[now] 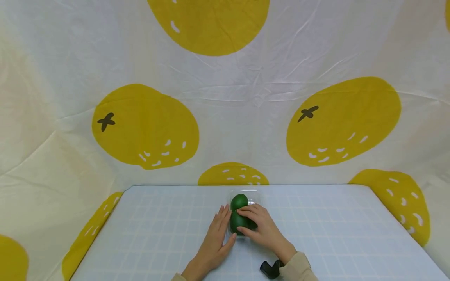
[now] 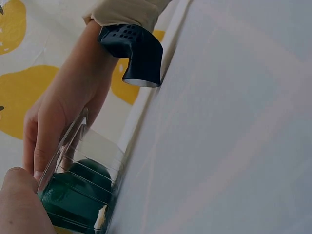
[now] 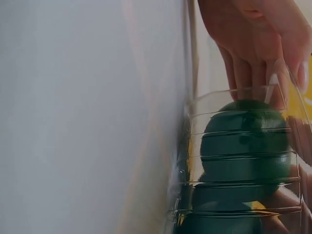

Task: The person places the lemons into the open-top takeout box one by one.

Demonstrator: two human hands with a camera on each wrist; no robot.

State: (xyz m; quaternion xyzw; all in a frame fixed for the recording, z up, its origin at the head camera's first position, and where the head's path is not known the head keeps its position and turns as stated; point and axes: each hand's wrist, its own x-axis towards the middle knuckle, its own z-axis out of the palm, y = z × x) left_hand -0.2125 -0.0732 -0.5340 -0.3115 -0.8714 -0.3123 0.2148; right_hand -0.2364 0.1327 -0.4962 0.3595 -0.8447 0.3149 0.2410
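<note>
A clear plastic box [image 1: 258, 194] on the table holds several dark green, rounded fruits, perhaps avocados. One green fruit [image 1: 239, 201] lies at the far end and another [image 1: 239, 222] in front of it; a third shows partly beneath my right hand [image 1: 261, 228]. That hand reaches over the box from the right, thumb and fingers curled round the nearer fruit. Fairly straight fingers of my left hand [image 1: 218, 238] rest along the box's left side. Through the ribbed wall in the right wrist view, stacked green fruits [image 3: 246, 141] show, with the left hand [image 3: 258, 34] behind.
A black wrist-worn camera [image 1: 270, 269] sits by the right sleeve [image 1: 298, 267]. The table [image 1: 158, 222] has a pale checked cover. A white curtain [image 1: 242, 128] printed with yellow fruit hangs behind and at the sides.
</note>
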